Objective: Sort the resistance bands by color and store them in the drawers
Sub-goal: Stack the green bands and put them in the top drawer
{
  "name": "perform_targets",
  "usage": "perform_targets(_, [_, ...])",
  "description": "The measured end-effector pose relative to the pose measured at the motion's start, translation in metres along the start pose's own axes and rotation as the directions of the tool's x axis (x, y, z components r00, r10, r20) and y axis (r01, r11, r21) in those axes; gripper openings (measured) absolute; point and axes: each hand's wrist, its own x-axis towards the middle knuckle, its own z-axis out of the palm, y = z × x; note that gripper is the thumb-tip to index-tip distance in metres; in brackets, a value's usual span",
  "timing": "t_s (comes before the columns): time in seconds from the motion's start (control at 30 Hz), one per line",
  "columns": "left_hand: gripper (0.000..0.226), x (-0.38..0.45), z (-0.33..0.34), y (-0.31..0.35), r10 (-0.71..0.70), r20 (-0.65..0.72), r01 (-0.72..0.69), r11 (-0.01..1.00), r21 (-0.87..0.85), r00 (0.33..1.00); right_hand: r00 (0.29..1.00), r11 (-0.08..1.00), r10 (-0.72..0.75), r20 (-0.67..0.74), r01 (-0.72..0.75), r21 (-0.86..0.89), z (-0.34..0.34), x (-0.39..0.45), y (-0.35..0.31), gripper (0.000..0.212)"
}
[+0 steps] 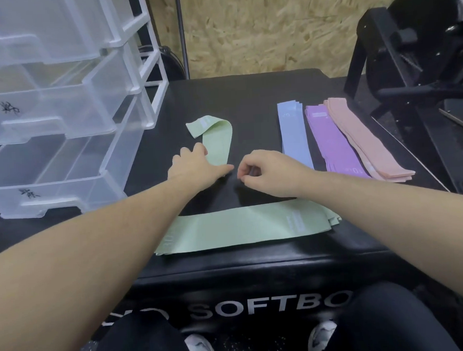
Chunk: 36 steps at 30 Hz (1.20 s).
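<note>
A loose green band point(218, 141) lies on the black box top, its far end folded over. My left hand point(195, 168) rests flat on the band's near end with its fingers spread. Just to the right, my right hand point(262, 173) hovers with its fingers curled and nothing visible between them. A stack of green bands point(243, 227) lies crosswise under my forearms near the front edge. To the right lie a blue stack point(294, 134), a purple stack point(333, 140) and a pink stack point(365, 138), side by side.
A clear plastic drawer unit point(61, 130) stands at the left with three drawers pulled out, each marked in black. Black gym equipment point(417, 58) stands at the right, beyond the soft box point(257, 270). My knees and shoes show below.
</note>
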Motion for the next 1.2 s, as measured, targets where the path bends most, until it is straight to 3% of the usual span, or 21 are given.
perform_targets(0.1, [0.064, 0.006, 0.004, 0.004, 0.03, 0.021, -0.028, 0.998, -0.051, 0.999, 1.0, 1.0, -0.003, -0.009, 0.003, 0.02, -0.001, 0.0, 0.003, 0.013])
perform_targets(0.43, [0.061, -0.021, -0.027, -0.012, 0.217, 0.025, -0.205, 0.948, -0.245, 0.976, 0.999, 0.995, 0.026, -0.043, -0.022, 0.097, -0.004, -0.014, 0.003, 0.012])
perform_targets(0.6, [0.049, -0.042, -0.06, -0.01, 0.343, -0.102, -0.357, 0.9, -0.251, 0.934, 0.996, 0.992, 0.008, -0.094, 0.004, 0.127, -0.009, -0.022, -0.013, 0.019])
perform_targets(0.7, [0.053, -0.056, -0.082, -0.003, 0.404, -0.114, -0.42, 0.874, -0.244, 0.908, 0.988, 0.981, 0.019, -0.153, 0.011, 0.192, -0.013, -0.026, -0.025, 0.028])
perform_targets(0.8, [0.066, -0.068, -0.102, 0.004, 0.498, -0.087, -0.505, 0.838, -0.207, 0.863, 0.981, 0.955, 0.024, -0.195, 0.035, 0.294, -0.018, -0.03, -0.037, 0.05])
perform_targets(0.97, [0.075, -0.091, -0.127, 0.019, 0.588, -0.041, -0.586, 0.794, -0.16, 0.808, 0.986, 0.877, -0.02, -0.163, 0.095, 0.471, -0.029, -0.034, -0.061, 0.083])
perform_targets(1.03, [0.074, -0.1, -0.134, 0.025, 0.612, -0.051, -0.612, 0.778, -0.142, 0.789, 0.988, 0.849, -0.025, -0.151, 0.101, 0.519, -0.037, -0.036, -0.072, 0.069])
perform_targets(1.13, [0.072, -0.112, -0.146, 0.034, 0.625, -0.066, -0.627, 0.766, -0.143, 0.778, 0.981, 0.831, 0.022, -0.192, 0.089, 0.549, -0.046, -0.04, -0.086, 0.022])
perform_targets(1.2, [0.069, -0.118, -0.155, 0.04, 0.618, -0.093, -0.624, 0.765, -0.157, 0.781, 0.965, 0.802, 0.036, -0.26, 0.128, 0.584, -0.052, -0.044, -0.09, 0.014])
